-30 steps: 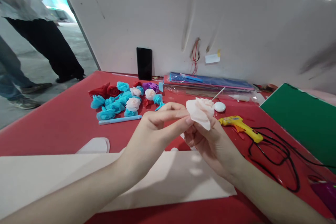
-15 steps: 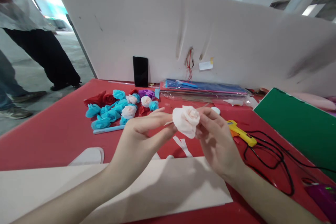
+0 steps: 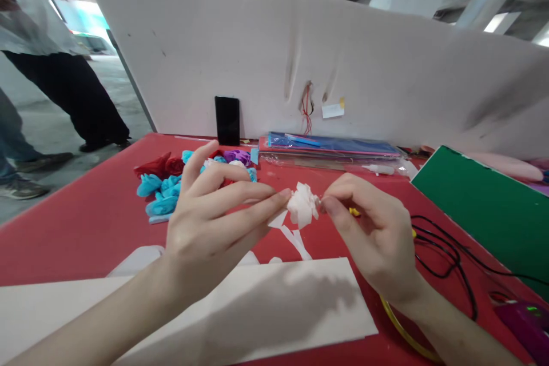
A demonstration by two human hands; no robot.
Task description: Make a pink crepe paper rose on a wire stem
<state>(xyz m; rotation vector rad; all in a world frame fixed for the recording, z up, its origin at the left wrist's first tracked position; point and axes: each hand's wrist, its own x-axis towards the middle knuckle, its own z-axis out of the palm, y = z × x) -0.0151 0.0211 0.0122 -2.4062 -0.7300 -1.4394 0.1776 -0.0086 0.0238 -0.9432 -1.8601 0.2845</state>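
Observation:
Over the middle of the table hangs a pale pink paper rose (image 3: 302, 206), turned sideways. My left hand (image 3: 210, 223) has its fingertips closed against the rose's left side; its thumb is hidden behind the fingers. Thumb and index finger of my right hand (image 3: 373, 234) pinch the narrow base at the rose's right side. A pale paper piece (image 3: 278, 219) shows just under my left fingertips; whether it is held or lies behind them I cannot tell. Only bits of the yellow glue gun (image 3: 354, 212) show past my right hand.
Blue, red, purple and pale paper flowers (image 3: 165, 191) lie back left on the red table (image 3: 103, 200). A white sheet (image 3: 257, 314) lies in front. A phone (image 3: 227, 120), wrapped paper (image 3: 343, 146), green board (image 3: 489, 211), black cable (image 3: 446, 246) and person's legs (image 3: 68, 97) surround it.
The rose has turned from facing me to sideways. My right hand has shifted right to its base; my left hand has turned, its fingers stretched across toward the rose.

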